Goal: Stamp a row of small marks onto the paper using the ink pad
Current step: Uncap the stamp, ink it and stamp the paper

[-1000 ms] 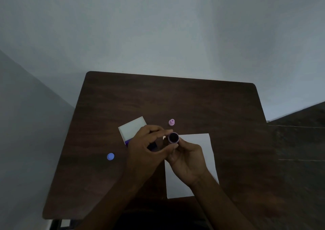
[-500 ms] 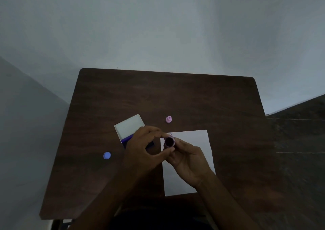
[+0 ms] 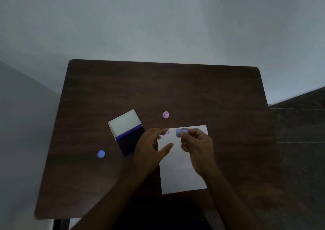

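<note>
A white sheet of paper (image 3: 182, 173) lies on the dark wooden table (image 3: 175, 89). One small stamped mark (image 3: 167, 132) shows near its top left corner. My right hand (image 3: 197, 145) pinches a small blue round stamp (image 3: 181, 132) over the paper's top edge, just right of the mark. My left hand (image 3: 151, 145) rests on the paper's left edge, fingers apart and holding nothing. The ink pad (image 3: 130, 142) lies open to the left, its white lid (image 3: 124, 123) folded back and its dark pad partly hidden by my left hand.
A pink stamp (image 3: 165, 114) stands on the table just beyond the paper. A blue cap (image 3: 101, 153) lies left of the ink pad. The table ends at a pale wall behind and on the left; dark floor is at the right.
Both hands held the stamp together, face up, over the paper's top left corner. Now the left hand has let go, the right hand has carried the stamp rightward, and a mark shows on the paper.
</note>
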`<act>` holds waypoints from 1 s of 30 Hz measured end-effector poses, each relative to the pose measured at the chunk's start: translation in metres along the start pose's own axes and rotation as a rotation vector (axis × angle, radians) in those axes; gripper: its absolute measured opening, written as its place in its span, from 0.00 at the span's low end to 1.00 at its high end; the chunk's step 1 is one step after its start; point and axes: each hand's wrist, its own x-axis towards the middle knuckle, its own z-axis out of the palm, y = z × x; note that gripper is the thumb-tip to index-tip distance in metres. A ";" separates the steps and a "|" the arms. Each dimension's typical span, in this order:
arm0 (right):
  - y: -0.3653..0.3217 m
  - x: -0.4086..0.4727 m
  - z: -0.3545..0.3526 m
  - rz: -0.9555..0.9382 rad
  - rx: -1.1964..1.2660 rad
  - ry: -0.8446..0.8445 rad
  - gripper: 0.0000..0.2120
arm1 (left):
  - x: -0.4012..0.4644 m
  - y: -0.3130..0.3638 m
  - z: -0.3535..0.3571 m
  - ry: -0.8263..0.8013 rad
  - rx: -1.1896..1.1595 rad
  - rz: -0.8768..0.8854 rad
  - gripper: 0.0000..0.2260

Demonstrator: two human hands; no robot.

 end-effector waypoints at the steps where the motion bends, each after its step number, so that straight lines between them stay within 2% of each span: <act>1: 0.004 0.008 -0.003 -0.046 -0.167 0.091 0.09 | 0.003 -0.011 0.009 -0.042 0.102 -0.047 0.22; 4: 0.019 0.032 -0.005 -0.161 -0.519 0.233 0.09 | 0.015 -0.040 0.030 -0.201 0.408 -0.139 0.29; 7: 0.038 0.047 -0.003 -0.294 -0.663 0.194 0.10 | 0.024 -0.049 0.040 -0.165 0.531 -0.058 0.34; 11: 0.059 0.068 0.002 -0.243 -0.758 0.138 0.12 | 0.035 -0.054 0.046 -0.150 0.556 -0.062 0.37; 15: 0.070 0.081 0.002 -0.192 -0.801 0.096 0.13 | 0.034 -0.060 0.054 -0.179 0.595 -0.039 0.39; 23: 0.081 0.093 0.002 -0.120 -0.833 0.049 0.15 | 0.034 -0.052 0.056 -0.123 0.646 0.048 0.37; 30: 0.080 0.092 0.006 -0.144 -0.837 0.070 0.13 | 0.033 -0.047 0.054 -0.119 0.648 0.053 0.36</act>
